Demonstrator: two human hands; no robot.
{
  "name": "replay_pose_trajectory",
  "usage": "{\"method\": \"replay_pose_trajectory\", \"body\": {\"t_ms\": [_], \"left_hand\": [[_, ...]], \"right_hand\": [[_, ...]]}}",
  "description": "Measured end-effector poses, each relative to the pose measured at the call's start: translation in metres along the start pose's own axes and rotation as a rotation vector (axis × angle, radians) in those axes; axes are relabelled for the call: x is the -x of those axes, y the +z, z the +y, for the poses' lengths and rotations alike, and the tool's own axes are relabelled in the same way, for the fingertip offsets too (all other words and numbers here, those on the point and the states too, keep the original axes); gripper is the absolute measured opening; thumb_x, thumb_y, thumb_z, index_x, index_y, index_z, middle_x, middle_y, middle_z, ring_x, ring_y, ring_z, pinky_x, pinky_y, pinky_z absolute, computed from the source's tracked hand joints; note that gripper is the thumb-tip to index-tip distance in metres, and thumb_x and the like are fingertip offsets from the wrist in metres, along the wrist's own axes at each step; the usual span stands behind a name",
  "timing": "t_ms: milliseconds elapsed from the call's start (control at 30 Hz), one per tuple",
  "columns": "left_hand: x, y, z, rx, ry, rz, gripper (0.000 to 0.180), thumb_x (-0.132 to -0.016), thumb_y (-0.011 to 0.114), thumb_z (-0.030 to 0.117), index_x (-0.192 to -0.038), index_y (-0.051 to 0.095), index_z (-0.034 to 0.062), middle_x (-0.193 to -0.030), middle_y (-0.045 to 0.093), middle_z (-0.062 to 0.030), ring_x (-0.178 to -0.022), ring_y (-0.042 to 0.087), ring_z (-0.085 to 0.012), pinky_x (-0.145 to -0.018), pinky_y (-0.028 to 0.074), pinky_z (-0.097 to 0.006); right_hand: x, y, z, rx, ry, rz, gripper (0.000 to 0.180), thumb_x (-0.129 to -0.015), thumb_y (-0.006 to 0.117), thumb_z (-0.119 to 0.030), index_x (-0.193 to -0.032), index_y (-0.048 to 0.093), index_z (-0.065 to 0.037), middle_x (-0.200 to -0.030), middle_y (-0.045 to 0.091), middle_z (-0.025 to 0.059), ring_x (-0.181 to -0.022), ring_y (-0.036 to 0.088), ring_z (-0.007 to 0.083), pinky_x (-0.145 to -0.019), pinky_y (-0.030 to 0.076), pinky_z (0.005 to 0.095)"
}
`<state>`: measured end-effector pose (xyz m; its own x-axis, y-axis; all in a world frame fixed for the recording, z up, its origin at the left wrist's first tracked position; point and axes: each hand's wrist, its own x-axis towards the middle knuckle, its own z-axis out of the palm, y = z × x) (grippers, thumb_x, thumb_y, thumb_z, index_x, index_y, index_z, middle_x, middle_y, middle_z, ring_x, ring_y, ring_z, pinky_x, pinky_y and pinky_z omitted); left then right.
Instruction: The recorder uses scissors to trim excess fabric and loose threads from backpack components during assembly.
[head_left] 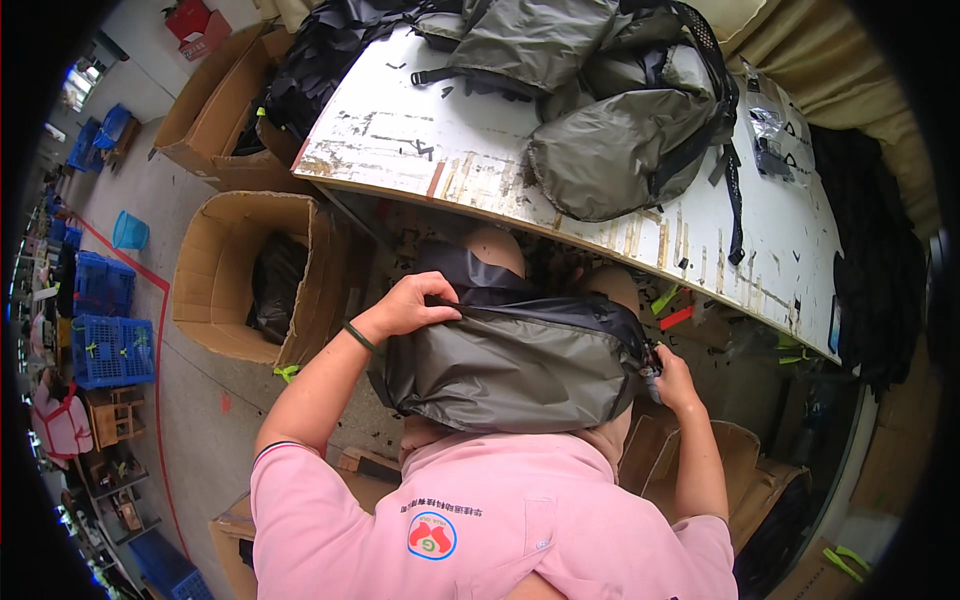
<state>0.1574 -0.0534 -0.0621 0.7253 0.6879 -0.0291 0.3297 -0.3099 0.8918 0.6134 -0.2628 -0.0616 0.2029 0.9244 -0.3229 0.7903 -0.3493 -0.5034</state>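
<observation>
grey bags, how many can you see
3 at least: one grey bag on the lap, gripped by the left hand and right hand; two on the white table, at and. More may be hidden.

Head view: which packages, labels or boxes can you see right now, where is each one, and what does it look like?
Clear plastic packets: far right of the white table, flat, transparent, with dark contents.
Open cardboard box: on the floor left of the table, brown, with black material inside.
Second cardboard box: farther back on the left, brown, open.
Blue crates: far left on the floor, latticed plastic.
Chest emblem: on the pink shirt, round, with red, green and blue.
</observation>
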Motion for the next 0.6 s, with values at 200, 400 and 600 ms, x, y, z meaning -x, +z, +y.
{"method": "replay_pose_trajectory", "body": {"t_ms": [200, 400, 600], "left_hand": [[0.001, -0.004, 0.04, 0.344, -0.164, -0.028, 0.017, -0.082, 0.077, 0.014, -0.086, 0.065, 0.0029, -0.079, 0.061, 0.0037, -0.074, 0.052, -0.0042, -0.067, 0.045, -0.023], [-0.001, -0.002, 0.072, 0.378, -0.151, -0.113, 0.016, -0.083, 0.076, 0.014, -0.086, 0.065, 0.0024, -0.078, 0.061, 0.0037, -0.073, 0.052, -0.0031, -0.066, 0.044, -0.022], [0.004, 0.005, 0.082, 0.43, -0.145, -0.196, 0.016, -0.084, 0.075, 0.014, -0.089, 0.066, 0.002, -0.076, 0.062, 0.0028, -0.073, 0.052, -0.0027, -0.066, 0.044, -0.021]], "right_hand": [[-0.002, -0.052, -0.057, 0.039, -0.112, 0.158, 0.029, -0.073, 0.081, -0.017, -0.086, 0.059, -0.004, -0.08, 0.066, 0.015, -0.078, 0.062, 0.0389, -0.068, 0.048, 0.0455], [-0.019, -0.057, -0.16, 0.182, -0.565, 0.077, 0.049, -0.062, 0.088, -0.04, -0.079, 0.057, -0.006, -0.07, 0.058, 0.0083, -0.068, 0.057, 0.0294, -0.064, 0.042, 0.0383], [-0.034, -0.036, -0.2, 0.249, -0.781, -0.039, 0.05, -0.066, 0.082, -0.05, -0.078, 0.058, -0.008, -0.071, 0.06, 0.0067, -0.074, 0.061, 0.0272, -0.068, 0.042, 0.0372]]}}
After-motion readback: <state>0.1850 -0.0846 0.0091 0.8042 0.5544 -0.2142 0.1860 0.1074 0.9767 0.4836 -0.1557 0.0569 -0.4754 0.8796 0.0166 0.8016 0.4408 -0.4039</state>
